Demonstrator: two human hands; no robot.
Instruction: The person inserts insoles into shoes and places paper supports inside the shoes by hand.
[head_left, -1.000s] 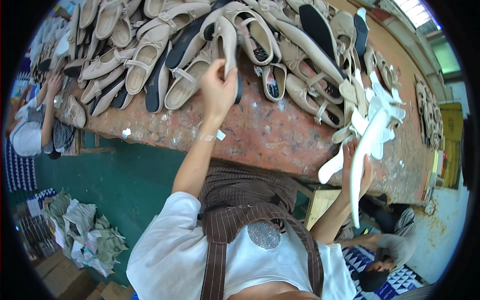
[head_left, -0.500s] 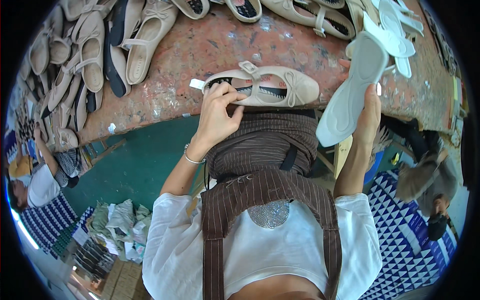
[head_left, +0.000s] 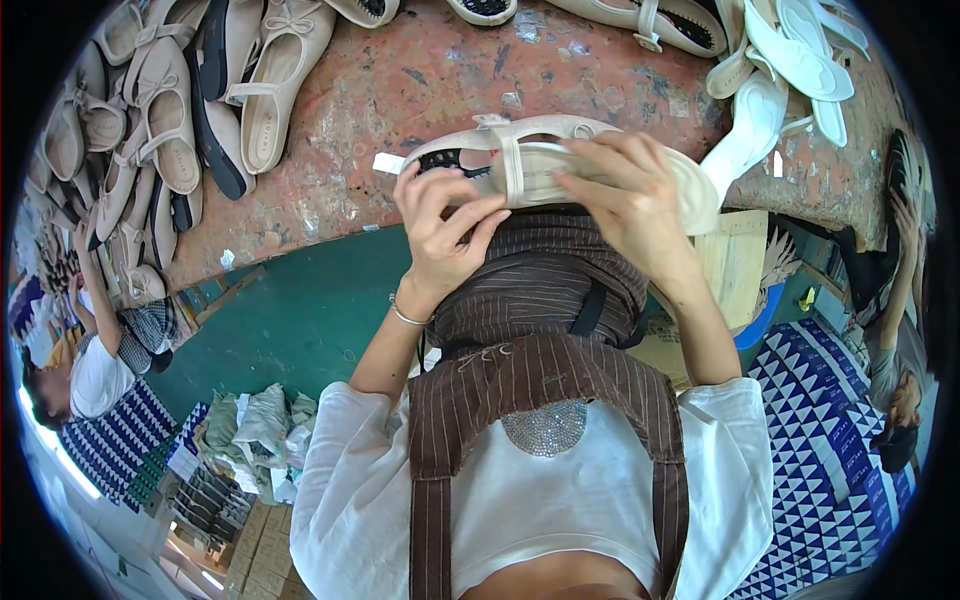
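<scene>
On the near edge of the bench lies a beige strapped shoe (head_left: 508, 165), its toe toward the right and a small white tag by its heel. My left hand (head_left: 440, 235) is closed on the heel side of the shoe, thumb and fingers bent at its near rim. Over the front half of the shoe, my right hand (head_left: 635, 200) grips a pale shaped insole (head_left: 697, 190). One end of the insole reaches toward the strap; the other covers the shoe's toe. Motion blurs the insole and the right fingertips, and the bow is mostly hidden.
Beige shoes (head_left: 170, 130) crowd the bench's left end. More stand along its far side. Loose white insoles (head_left: 750, 120) are heaped at the right. The stained bench (head_left: 400, 90) curves around me. One co-worker (head_left: 100, 370) is at the left, another (head_left: 900, 390) at the right.
My right hand has brought the insole leftward from beside the shoe to over its front half. My left hand has stayed at the heel. The co-worker at the right now has an arm stretched toward the bench.
</scene>
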